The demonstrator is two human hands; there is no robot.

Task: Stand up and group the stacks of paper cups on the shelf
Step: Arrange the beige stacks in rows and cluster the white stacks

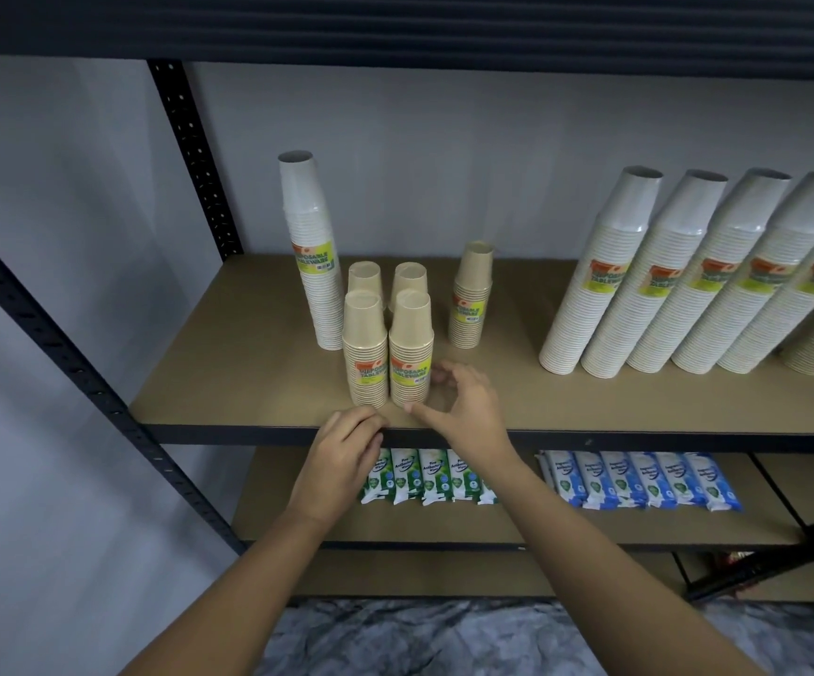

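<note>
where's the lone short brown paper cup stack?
Head view, mid-shelf: short brown paper cup stack stands upright, right of four grouped brown stacks, beyond the right hand.

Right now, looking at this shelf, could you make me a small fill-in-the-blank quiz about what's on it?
1. The short brown paper cup stacks clustered by the hands number ____.
2. One more lone brown cup stack stands apart on the cluster's ____ side.
3. On the lower shelf, green wipe packets lie left of the ____ ones.
4. The right hand, beside the cluster, holds ____.

Missing words: four; right; blue; nothing.
</note>
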